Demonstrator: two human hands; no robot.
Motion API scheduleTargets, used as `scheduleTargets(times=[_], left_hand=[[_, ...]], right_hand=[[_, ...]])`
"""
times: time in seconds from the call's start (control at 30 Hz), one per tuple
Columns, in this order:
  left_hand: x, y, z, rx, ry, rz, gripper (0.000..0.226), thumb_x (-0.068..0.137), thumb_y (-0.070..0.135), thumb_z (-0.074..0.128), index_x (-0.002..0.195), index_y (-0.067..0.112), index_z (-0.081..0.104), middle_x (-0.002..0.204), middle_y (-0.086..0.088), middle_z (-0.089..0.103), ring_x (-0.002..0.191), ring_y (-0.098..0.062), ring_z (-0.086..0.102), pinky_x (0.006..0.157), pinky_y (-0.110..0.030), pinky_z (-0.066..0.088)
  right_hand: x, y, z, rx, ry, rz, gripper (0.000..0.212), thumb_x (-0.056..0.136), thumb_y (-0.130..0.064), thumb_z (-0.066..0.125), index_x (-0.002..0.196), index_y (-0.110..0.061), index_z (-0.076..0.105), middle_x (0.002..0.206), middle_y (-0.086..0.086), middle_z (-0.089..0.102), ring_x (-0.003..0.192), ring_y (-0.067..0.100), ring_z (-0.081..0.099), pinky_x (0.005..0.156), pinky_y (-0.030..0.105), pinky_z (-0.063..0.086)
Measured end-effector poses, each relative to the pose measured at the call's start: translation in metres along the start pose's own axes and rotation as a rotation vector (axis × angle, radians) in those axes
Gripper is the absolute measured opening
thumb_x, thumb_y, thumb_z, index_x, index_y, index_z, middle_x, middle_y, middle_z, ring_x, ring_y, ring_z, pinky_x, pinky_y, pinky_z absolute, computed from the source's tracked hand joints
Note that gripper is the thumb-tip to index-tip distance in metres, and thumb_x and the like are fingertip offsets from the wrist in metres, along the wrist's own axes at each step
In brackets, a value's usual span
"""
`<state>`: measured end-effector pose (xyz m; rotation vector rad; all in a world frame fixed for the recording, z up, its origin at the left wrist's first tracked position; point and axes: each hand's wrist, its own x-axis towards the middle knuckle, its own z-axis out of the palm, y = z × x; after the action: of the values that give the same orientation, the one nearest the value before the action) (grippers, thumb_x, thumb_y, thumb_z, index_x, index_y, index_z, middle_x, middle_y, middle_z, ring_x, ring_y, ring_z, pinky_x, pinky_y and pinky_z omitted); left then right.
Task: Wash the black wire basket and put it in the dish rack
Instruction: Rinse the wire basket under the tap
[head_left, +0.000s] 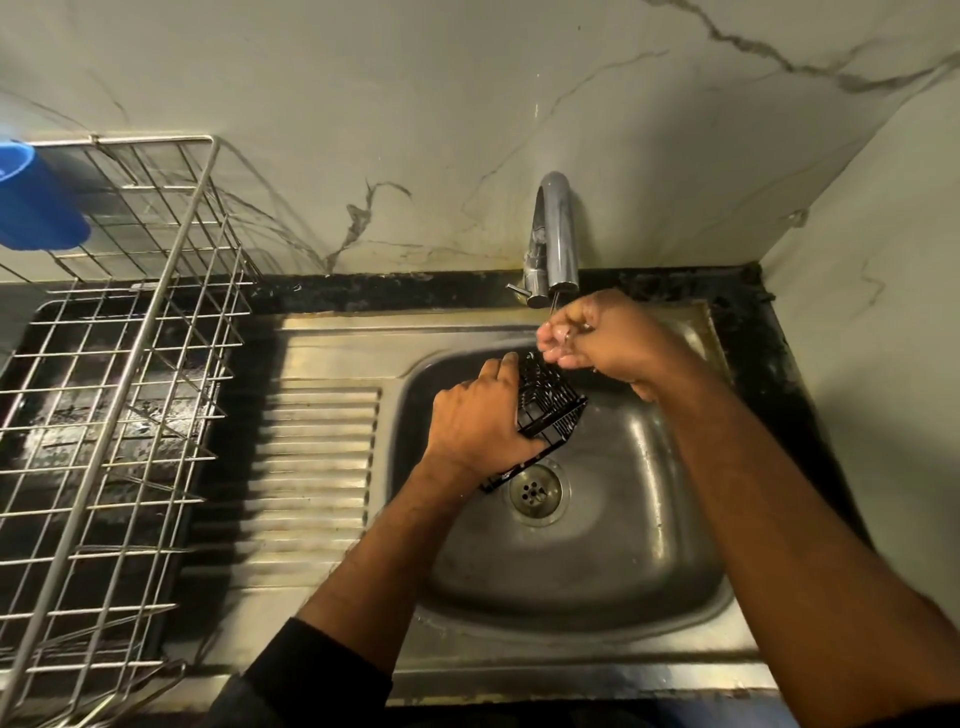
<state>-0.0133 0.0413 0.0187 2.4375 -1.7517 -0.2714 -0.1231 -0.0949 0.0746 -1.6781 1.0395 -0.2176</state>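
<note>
Head view: a person's two bare hands work over a steel sink (675, 597).
Black wire basket (553, 408): held tilted above the sink bowl, just above the drain (535, 491), below the tap spout.
Left hand (480, 421): fingers curled round the basket's left side, gripping it.
Right hand (602, 335): at the basket's upper end under the spout, fingers curled and pinching at the top wires; a thin stream of water runs onto the fingers.
Tap (556, 234): chrome, standing at the back edge of the sink.
Dish rack (130, 364): silver wire, well apart on the left, beside the ribbed drainboard (317, 457).
Blue cup (36, 197): in the rack's far corner.
</note>
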Motion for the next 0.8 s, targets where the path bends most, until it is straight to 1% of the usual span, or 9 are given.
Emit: scheduleTargets(times=[0.1,0.17,0.27,0.37,0.47,0.57,0.7,0.77,0.8], left_hand=[[-0.002,0.001,-0.004,0.000,-0.004,0.012,0.108,0.073,0.076,0.063,0.155,0.014,0.029,0.140,-0.004,0.055,0.117,-0.028,0.064,0.092,-0.043,0.052],[-0.003,0.001,-0.007,0.010,0.009,0.012,0.108,0.073,0.077,0.062,0.154,0.015,0.030,0.138,-0.004,0.056,0.115,-0.028,0.064,0.091,-0.042,0.052],[-0.006,-0.001,-0.010,0.017,0.016,0.004,0.107,0.073,0.078,0.061,0.154,0.015,0.031,0.138,-0.004,0.056,0.114,-0.029,0.065,0.090,-0.043,0.052],[-0.009,-0.003,-0.012,0.028,0.032,-0.010,0.105,0.073,0.077,0.061,0.153,0.015,0.032,0.138,-0.005,0.056,0.114,-0.029,0.065,0.090,-0.043,0.053],[-0.011,-0.005,-0.012,0.009,0.056,-0.014,0.105,0.073,0.076,0.063,0.153,0.016,0.032,0.138,-0.005,0.057,0.114,-0.029,0.066,0.092,-0.044,0.054],[-0.012,-0.006,-0.014,-0.019,0.051,-0.014,0.106,0.072,0.075,0.065,0.154,0.017,0.031,0.138,-0.004,0.057,0.116,-0.028,0.065,0.094,-0.044,0.054],[-0.013,-0.003,-0.018,-0.044,0.051,0.001,0.105,0.071,0.072,0.066,0.153,0.018,0.031,0.138,-0.002,0.057,0.116,-0.026,0.065,0.095,-0.043,0.054],[-0.013,-0.002,-0.020,-0.055,0.045,0.006,0.104,0.072,0.070,0.067,0.154,0.018,0.031,0.140,-0.001,0.056,0.118,-0.026,0.064,0.096,-0.042,0.052],[-0.013,-0.001,-0.021,-0.061,0.047,0.005,0.103,0.072,0.068,0.068,0.154,0.019,0.030,0.141,-0.001,0.055,0.119,-0.026,0.063,0.097,-0.042,0.051]], right_hand=[[0.003,0.009,0.005,0.117,0.034,-0.001,0.017,0.100,-0.002,0.053,0.101,-0.004,0.070,0.100,0.016,0.074,0.090,0.017,0.074,0.079,0.027,0.061],[0.005,0.012,0.008,0.161,0.042,-0.019,0.016,0.100,-0.003,0.054,0.102,-0.006,0.070,0.099,0.013,0.075,0.090,0.016,0.074,0.076,0.024,0.060],[0.010,0.013,0.010,0.245,0.092,-0.057,0.015,0.099,0.000,0.055,0.103,0.001,0.069,0.096,0.015,0.074,0.087,0.018,0.074,0.077,0.026,0.061],[0.010,0.007,0.014,0.329,0.004,-0.048,0.015,0.098,-0.002,0.056,0.104,-0.002,0.070,0.098,0.014,0.075,0.089,0.017,0.074,0.077,0.023,0.060],[0.011,0.002,0.015,0.422,-0.008,-0.011,0.015,0.101,-0.009,0.055,0.101,-0.004,0.069,0.096,0.013,0.075,0.091,0.019,0.073,0.079,0.024,0.060],[0.010,0.000,0.017,0.522,-0.043,0.033,0.026,0.104,-0.015,0.050,0.109,0.003,0.067,0.099,0.016,0.075,0.093,0.022,0.074,0.081,0.028,0.060],[0.008,-0.004,0.012,0.494,-0.063,0.049,0.029,0.103,-0.017,0.050,0.110,0.006,0.066,0.098,0.018,0.075,0.091,0.023,0.074,0.081,0.029,0.061],[0.007,-0.005,0.010,0.479,-0.018,0.043,0.026,0.103,-0.016,0.052,0.107,0.004,0.067,0.097,0.018,0.075,0.093,0.026,0.074,0.084,0.033,0.060],[0.007,-0.005,0.007,0.419,0.003,0.036,0.025,0.103,-0.016,0.052,0.105,0.003,0.068,0.096,0.017,0.075,0.094,0.027,0.074,0.085,0.034,0.060]])
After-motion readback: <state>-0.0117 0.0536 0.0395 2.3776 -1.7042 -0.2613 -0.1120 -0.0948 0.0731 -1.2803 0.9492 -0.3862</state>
